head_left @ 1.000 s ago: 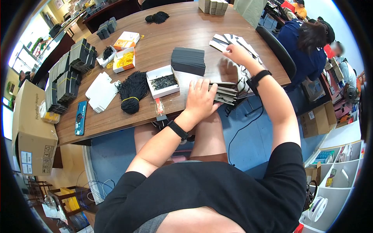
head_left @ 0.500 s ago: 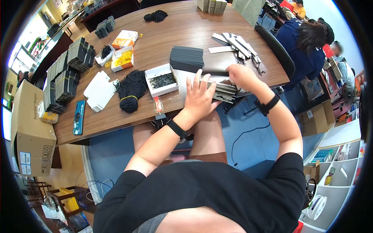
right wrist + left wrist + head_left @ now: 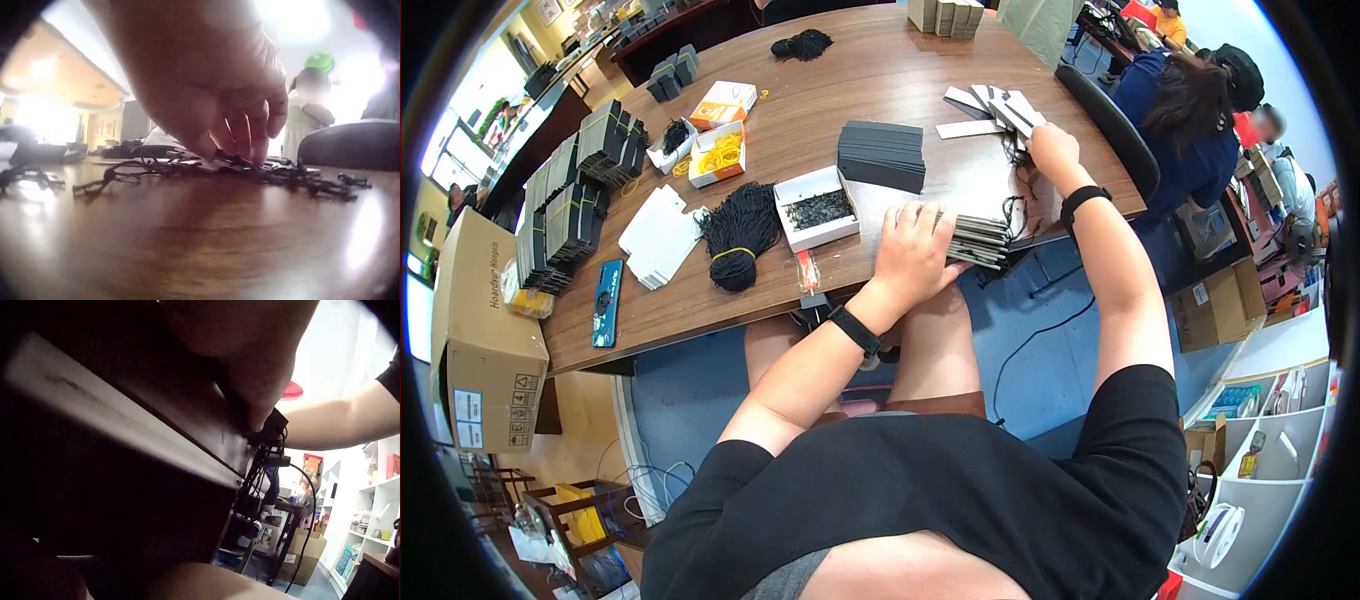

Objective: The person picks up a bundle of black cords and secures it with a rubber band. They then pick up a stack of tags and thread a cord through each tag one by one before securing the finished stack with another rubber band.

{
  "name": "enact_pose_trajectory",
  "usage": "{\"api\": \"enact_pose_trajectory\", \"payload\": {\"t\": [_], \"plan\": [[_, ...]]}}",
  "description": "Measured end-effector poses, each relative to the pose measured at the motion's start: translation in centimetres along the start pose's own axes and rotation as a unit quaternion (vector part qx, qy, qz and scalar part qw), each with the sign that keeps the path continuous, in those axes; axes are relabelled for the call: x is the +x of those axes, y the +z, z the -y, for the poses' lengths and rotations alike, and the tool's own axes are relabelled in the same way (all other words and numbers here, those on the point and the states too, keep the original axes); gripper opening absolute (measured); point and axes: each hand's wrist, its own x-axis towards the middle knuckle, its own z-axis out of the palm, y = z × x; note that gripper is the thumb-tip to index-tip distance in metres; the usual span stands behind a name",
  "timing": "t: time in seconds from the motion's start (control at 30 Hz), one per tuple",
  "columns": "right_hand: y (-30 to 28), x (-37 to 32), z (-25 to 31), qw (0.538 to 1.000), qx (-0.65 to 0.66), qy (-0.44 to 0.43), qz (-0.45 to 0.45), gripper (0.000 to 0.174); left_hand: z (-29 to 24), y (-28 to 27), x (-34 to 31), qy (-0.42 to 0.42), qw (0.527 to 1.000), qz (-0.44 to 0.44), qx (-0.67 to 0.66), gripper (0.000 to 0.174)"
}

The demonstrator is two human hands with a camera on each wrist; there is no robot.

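At the table's near edge my left hand (image 3: pixel 913 245) holds a stack of dark strips with pale edges (image 3: pixel 980 240), fingers over it and thumb low at the near side. My right hand (image 3: pixel 1055 155) is farther out to the right, over a loose pile of white strips (image 3: pixel 1015 110) with black cords (image 3: pixel 1017 165). In the right wrist view the thumb and fingers of this hand (image 3: pixel 219 94) reach down and pinch a strip among the knotted cords (image 3: pixel 290 181). The left wrist view is dark, with the left hand (image 3: pixel 250 350) along its top.
A block of black cards (image 3: pixel 882 155) stands beyond the left hand. Left of it are a white box of small black pieces (image 3: pixel 815 235), a black cord bundle (image 3: pixel 738 230), white cards (image 3: pixel 660 235), yellow rubber bands (image 3: pixel 720 155) and a phone (image 3: pixel 606 300). A chair (image 3: pixel 1110 130) borders the right side.
My right hand left the strip pile, had a black strip beside the left-hand stack, and is now back at the pile. The left hand's spread fingers have come closer together over the stack.
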Motion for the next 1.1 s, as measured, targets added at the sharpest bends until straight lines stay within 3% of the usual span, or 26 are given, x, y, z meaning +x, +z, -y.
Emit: {"api": "enact_pose_trajectory", "payload": {"t": [0.03,0.13,0.23,0.27,0.33,0.4,0.5,0.53,0.6,0.7,0.8,0.83,0.93,0.97,1.07,1.1], "plan": [[0.3,0.1,-0.2,0.999,-0.024,-0.017,0.012,0.023,0.1,0.1,0.0,0.0,1.0,-0.001,0.0,0.073],[-0.9,-1.6,0.1,0.992,0.026,0.007,-0.12,0.022,0.0,0.5,-0.3,-0.015,1.0,0.019,0.011,0.072],[-4.3,-4.8,2.4,0.965,0.226,-0.09,-0.1,0.015,-0.3,0.4,-0.3,-0.024,0.999,0.019,0.045,0.074],[-1.7,-4.7,2.1,0.943,0.26,-0.197,-0.062,0.015,-0.5,0.1,-0.3,-0.024,0.998,0.014,0.06,0.074],[-5.2,-8.3,4.4,0.913,0.254,-0.32,0.002,0.019,-1.0,-0.8,0.1,-0.028,0.997,0.008,0.068,0.074],[-6.0,-9.9,5.4,0.879,0.297,-0.367,0.065,0.021,-0.9,-0.6,0.2,-0.03,0.998,0.012,0.058,0.074],[-10.2,-7.9,5.4,0.863,0.307,-0.214,0.338,0.026,-0.1,0.1,0.3,-0.012,1.0,0.019,0.013,0.071],[-6.9,-5.4,4.3,0.824,0.402,-0.148,0.369,0.035,0.0,0.1,0.3,-0.01,1.0,0.023,0.002,0.071],[-4.9,-2.8,4.1,0.941,0.331,-0.028,0.068,0.036,0.1,0.1,0.3,-0.007,0.999,0.03,-0.02,0.071],[-4.2,-2.0,3.8,0.99,0.134,0.04,-0.013,0.035,0.0,-0.3,0.5,0.011,1.0,-0.001,-0.017,0.071],[-2.6,-1.2,2.5,0.99,0.116,0.048,0.059,0.034,0.1,-0.2,0.5,0.017,1.0,0.01,-0.006,0.071],[-2.6,-1.0,2.0,0.985,0.127,0.09,0.079,0.028,0.1,-0.2,0.5,0.017,1.0,0.008,-0.006,0.072],[-3.9,-2.3,0.1,0.979,0.148,0.125,0.055,0.024,0.0,-0.2,0.5,0.009,1.0,0.012,-0.011,0.073],[-3.5,-3.4,-0.4,0.985,0.141,0.084,-0.049,0.022,0.0,-0.2,0.4,0.004,1.0,0.02,-0.015,0.073],[-3.4,-4.8,0.8,0.941,0.25,-0.097,-0.205,0.02,0.2,0.4,0.2,0.002,1.0,0.001,-0.018,0.073],[-3.7,-5.6,1.7,0.921,0.347,-0.137,-0.11,0.018,0.3,0.6,0.1,0.004,1.0,-0.012,-0.018,0.073]]}}
